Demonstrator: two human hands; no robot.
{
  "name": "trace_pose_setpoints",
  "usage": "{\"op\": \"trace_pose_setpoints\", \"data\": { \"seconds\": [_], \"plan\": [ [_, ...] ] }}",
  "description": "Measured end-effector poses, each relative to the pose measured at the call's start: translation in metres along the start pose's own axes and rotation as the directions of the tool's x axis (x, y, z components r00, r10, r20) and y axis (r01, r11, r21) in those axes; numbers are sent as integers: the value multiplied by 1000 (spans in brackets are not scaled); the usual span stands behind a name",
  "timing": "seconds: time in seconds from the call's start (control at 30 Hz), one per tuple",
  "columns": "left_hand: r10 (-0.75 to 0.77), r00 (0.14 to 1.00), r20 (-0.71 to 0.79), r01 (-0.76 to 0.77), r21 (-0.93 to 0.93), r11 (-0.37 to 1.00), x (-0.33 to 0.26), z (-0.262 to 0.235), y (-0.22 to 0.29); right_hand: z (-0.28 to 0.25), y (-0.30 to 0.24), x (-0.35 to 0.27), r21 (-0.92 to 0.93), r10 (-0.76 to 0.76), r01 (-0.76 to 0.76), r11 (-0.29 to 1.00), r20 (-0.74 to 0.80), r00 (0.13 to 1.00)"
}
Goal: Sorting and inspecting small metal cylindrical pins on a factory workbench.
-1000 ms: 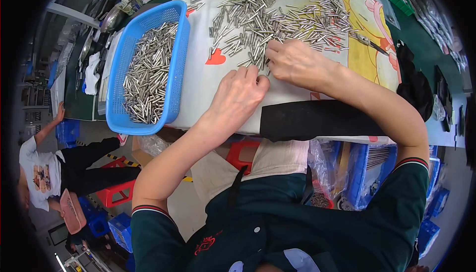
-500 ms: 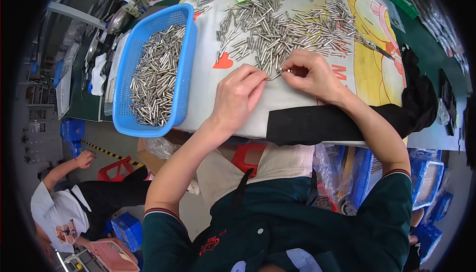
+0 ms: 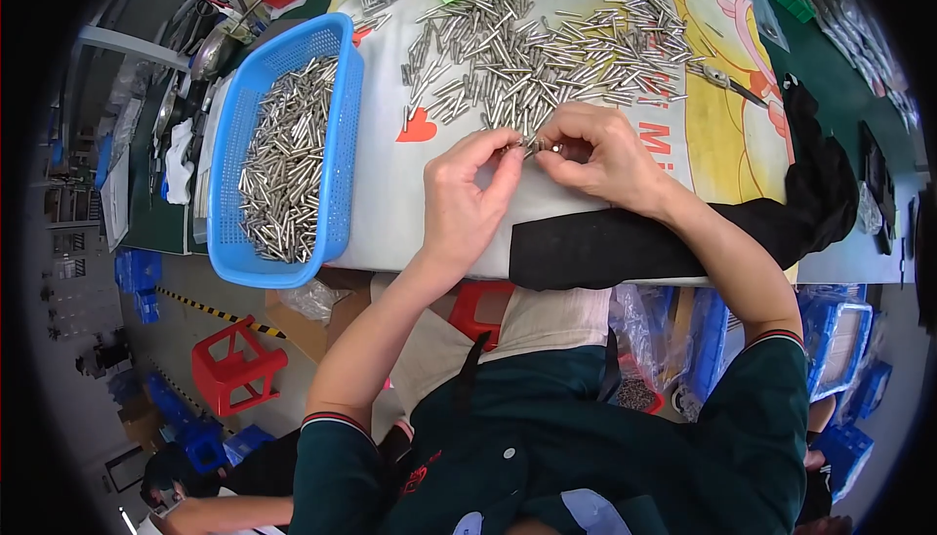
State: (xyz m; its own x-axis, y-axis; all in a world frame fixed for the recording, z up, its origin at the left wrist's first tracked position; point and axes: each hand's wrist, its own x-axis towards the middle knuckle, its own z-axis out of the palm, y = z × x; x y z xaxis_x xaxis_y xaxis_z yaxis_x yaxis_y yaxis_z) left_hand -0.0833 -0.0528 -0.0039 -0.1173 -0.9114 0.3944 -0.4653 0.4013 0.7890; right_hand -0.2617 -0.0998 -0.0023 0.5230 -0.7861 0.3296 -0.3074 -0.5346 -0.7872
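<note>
1. Both hands have come together at the near edge of the pin heap, just off the middle of the table's front edge. A second ago the right hand [image 3: 600, 159] lay flat on the heap and the left hand [image 3: 468, 198] was reaching in; now both are raised slightly and facing each other.
2. Grip: left thumb and forefinger are pressed together on one end of a small metal pin [image 3: 532, 145], while the right fingertips pinch the other end. The pin is held between the two hands, just above the white sheet [image 3: 390, 203], not resting on it. I cannot tell whether it is one piece or two being joined.
3. My read: a single piece has been picked out of the heap and is now being handled or checked between the fingers, so the sorting cycle looks mid-step.
4. The loose pin heap [image 3: 547, 47] still covers the far half of the sheet, so much stock remains.
5. The blue basket [image 3: 342, 144] at the left edge is about half filled with similar pins and is untouched; neither hand is near it.
6. A black cloth [image 3: 625, 247] lies along the front edge under the right wrist. Small pliers [image 3: 727, 83] sit at the right side of the heap, unused.
7. The camera view has shifted slightly; the table items themselves look unmoved.
</note>
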Motion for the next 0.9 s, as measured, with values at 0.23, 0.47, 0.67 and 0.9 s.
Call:
{"op": "trace_pose_setpoints", "data": {
  "seconds": [0.23, 0.47, 0.67, 0.9],
  "plan": [
    [-309, 950, 51, 283, -564, 776, -5, 11, 2, 4, -6, -1, 48, -7, 11, 999, -91, 996],
    [-193, 981, 1, 171, -468, 867, -8, 10, -4, 5, -1, -2, -174, -311, 281, 944, -175, 934],
    [-196, 981, 5, 175, -477, 862, -9, 9, -6, 10, -6, -4, -88, -184, 169, 982, -212, 960],
    [-201, 980, 6, 179, -483, 857, -10, 6, -3, 13, -14, -5, -53, -109, 100, 994, -229, 967]
  ]
}}
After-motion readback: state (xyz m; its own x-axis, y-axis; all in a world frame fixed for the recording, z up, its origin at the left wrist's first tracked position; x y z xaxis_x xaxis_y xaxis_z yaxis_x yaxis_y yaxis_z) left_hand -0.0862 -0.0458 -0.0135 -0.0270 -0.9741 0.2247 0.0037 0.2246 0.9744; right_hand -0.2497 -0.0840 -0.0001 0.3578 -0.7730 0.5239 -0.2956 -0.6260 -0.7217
